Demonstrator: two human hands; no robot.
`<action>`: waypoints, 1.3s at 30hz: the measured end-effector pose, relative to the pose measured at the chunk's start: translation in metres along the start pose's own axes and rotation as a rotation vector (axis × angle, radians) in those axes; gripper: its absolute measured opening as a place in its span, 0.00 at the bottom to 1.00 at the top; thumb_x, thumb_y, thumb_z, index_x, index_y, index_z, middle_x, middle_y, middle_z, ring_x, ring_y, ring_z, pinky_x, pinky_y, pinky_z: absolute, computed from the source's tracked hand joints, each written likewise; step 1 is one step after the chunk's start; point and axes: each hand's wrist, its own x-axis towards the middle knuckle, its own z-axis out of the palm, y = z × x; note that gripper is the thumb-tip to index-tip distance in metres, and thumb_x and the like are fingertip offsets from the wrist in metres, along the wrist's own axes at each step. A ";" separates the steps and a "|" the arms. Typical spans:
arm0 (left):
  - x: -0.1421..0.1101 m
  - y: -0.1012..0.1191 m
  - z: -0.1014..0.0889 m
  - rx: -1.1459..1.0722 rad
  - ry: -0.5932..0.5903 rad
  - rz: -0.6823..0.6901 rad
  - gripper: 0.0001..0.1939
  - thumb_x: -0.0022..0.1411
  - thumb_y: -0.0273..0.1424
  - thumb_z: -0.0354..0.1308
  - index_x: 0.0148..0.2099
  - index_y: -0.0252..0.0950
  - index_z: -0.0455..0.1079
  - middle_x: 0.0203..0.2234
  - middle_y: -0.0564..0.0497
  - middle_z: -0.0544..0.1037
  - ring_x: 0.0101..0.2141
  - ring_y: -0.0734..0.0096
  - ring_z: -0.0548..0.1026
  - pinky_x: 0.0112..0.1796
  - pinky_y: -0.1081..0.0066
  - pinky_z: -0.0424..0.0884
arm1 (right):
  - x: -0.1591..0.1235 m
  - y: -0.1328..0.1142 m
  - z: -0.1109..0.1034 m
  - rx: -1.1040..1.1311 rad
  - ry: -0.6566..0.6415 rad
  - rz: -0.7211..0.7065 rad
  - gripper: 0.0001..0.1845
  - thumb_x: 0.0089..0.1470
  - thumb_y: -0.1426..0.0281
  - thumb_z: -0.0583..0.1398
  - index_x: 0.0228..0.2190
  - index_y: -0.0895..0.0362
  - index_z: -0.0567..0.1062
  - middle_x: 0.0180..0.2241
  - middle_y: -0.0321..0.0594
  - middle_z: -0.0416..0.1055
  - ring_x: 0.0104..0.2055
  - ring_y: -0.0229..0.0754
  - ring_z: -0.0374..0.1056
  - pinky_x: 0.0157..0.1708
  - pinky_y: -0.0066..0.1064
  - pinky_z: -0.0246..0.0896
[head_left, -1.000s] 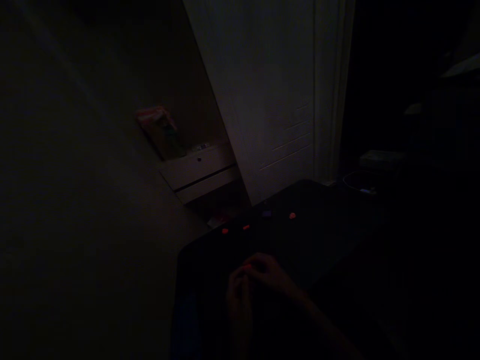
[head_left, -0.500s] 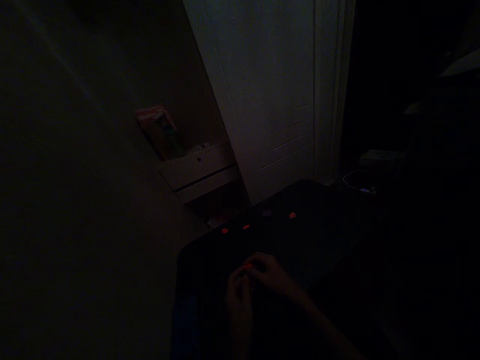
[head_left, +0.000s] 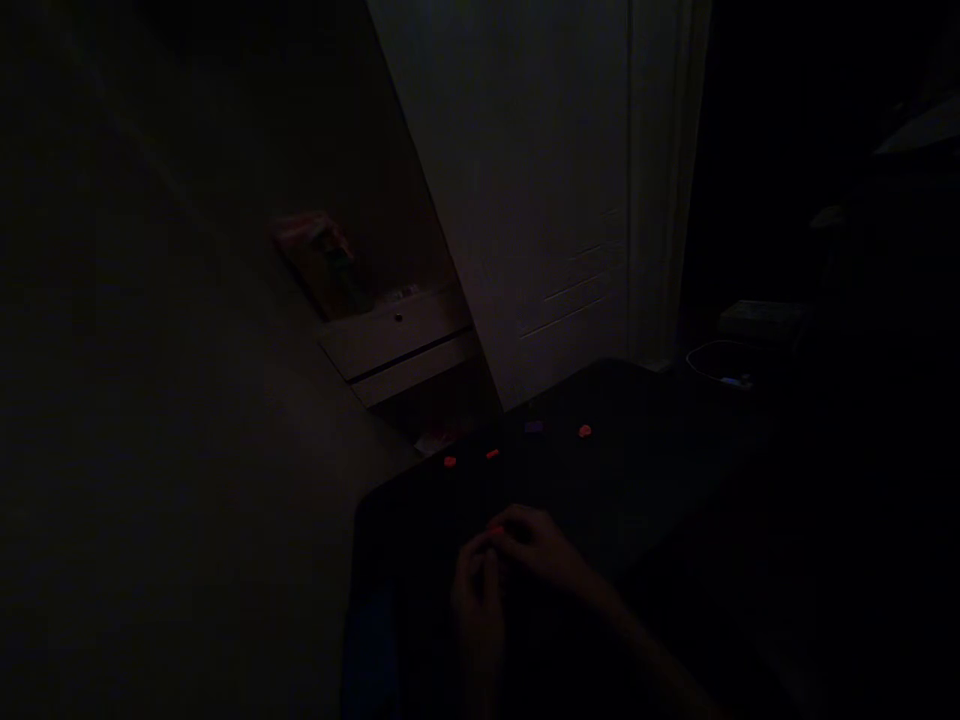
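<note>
The scene is very dark. My left hand [head_left: 478,580] and my right hand [head_left: 531,540] meet over the near part of a dark table [head_left: 637,460]. Between their fingertips is a small bright red-orange piece [head_left: 496,531], pinched from both sides; its shape is too dim to make out. Beyond the hands lie a red-orange lump [head_left: 450,462], a short red-orange bar [head_left: 493,454] and a rounded orange piece [head_left: 585,431]. A small purple block [head_left: 533,428] sits between the bar and the rounded piece.
A dark blue flat thing [head_left: 371,650] lies at the table's near left. Behind the table stand a pale door panel [head_left: 540,200] and a white drawer unit [head_left: 409,345]. A thin white cable [head_left: 701,350] lies at the right. A wall rises on the left.
Both hands stay at the same spot around the red-orange piece, with hardly any finger movement visible. The things on the table have not moved.
</note>
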 end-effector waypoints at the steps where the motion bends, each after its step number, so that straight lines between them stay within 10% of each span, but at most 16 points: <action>1: 0.000 -0.001 0.000 0.002 -0.003 -0.003 0.26 0.59 0.50 0.59 0.48 0.33 0.75 0.36 0.42 0.81 0.34 0.60 0.79 0.35 0.65 0.74 | 0.000 0.001 0.000 0.002 0.001 0.001 0.13 0.60 0.62 0.62 0.39 0.58 0.80 0.38 0.44 0.80 0.40 0.46 0.75 0.40 0.33 0.68; 39: 0.002 -0.004 0.000 -0.025 0.006 -0.003 0.25 0.58 0.50 0.61 0.48 0.34 0.75 0.36 0.43 0.81 0.34 0.61 0.79 0.35 0.66 0.74 | 0.000 -0.002 0.000 -0.013 0.011 -0.005 0.13 0.59 0.62 0.62 0.39 0.58 0.81 0.38 0.44 0.80 0.41 0.46 0.75 0.42 0.34 0.68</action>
